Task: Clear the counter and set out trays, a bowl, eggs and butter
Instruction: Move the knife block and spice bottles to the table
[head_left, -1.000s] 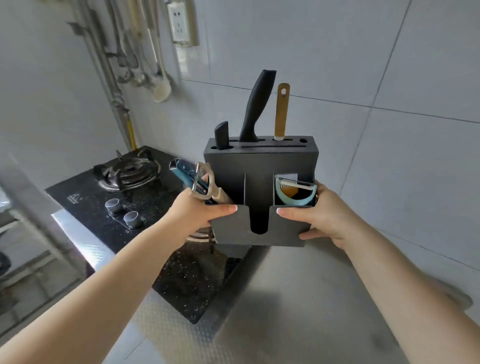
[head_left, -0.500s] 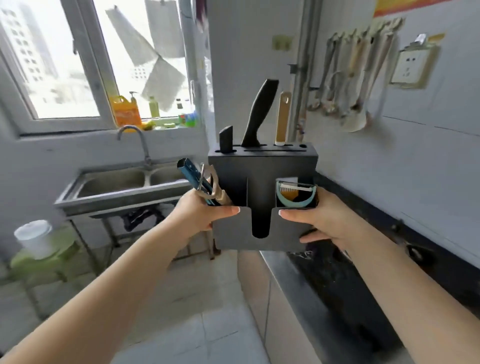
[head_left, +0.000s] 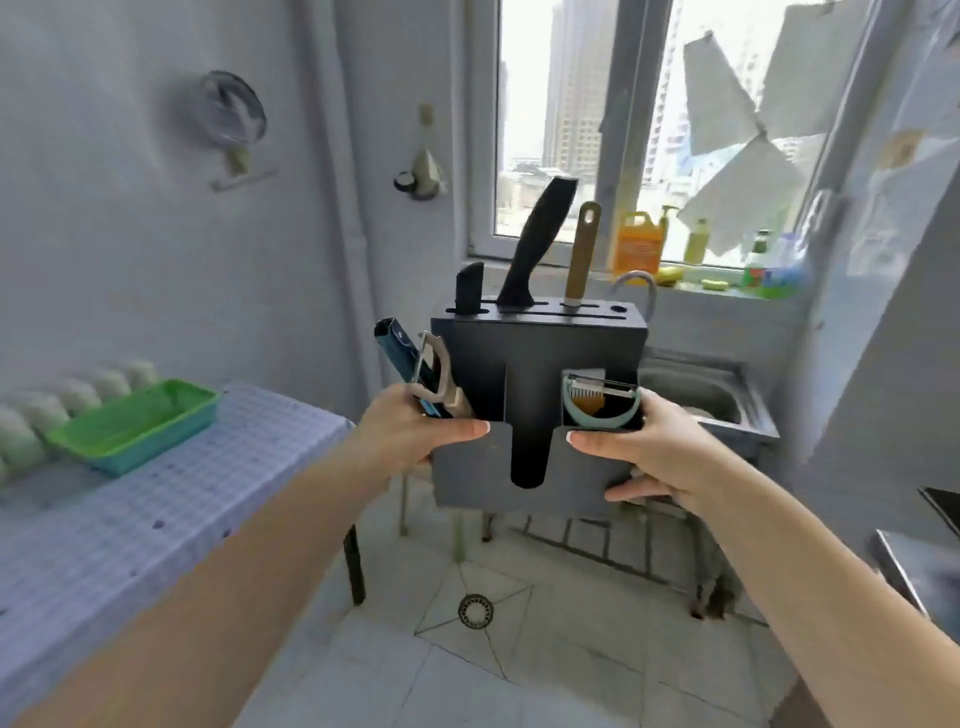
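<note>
I carry a dark grey knife block (head_left: 540, 358) in the air, chest high, above the floor. My left hand (head_left: 410, 431) grips its left side, thumb across the front pocket. My right hand (head_left: 639, 452) grips its right side, thumb on the front and fingers under the base. Two black knife handles and a wooden handle stick out of the top slots. Scissors and a blue tool (head_left: 415, 369) lean out of the left pocket. A pale green peeler (head_left: 597, 400) sits in the right pocket.
A table with a checked cloth (head_left: 156, 499) stands at the left, holding a green tray (head_left: 135, 421). A steel sink (head_left: 701, 400) stands behind the block under a window with bottles on its sill. A counter corner (head_left: 924, 566) shows at the right edge. Tiled floor with a drain lies below.
I have turned left with the block, away from the stove and counter, past the sink; the table with the green tray has come into view. Both hands keep the same hold.
</note>
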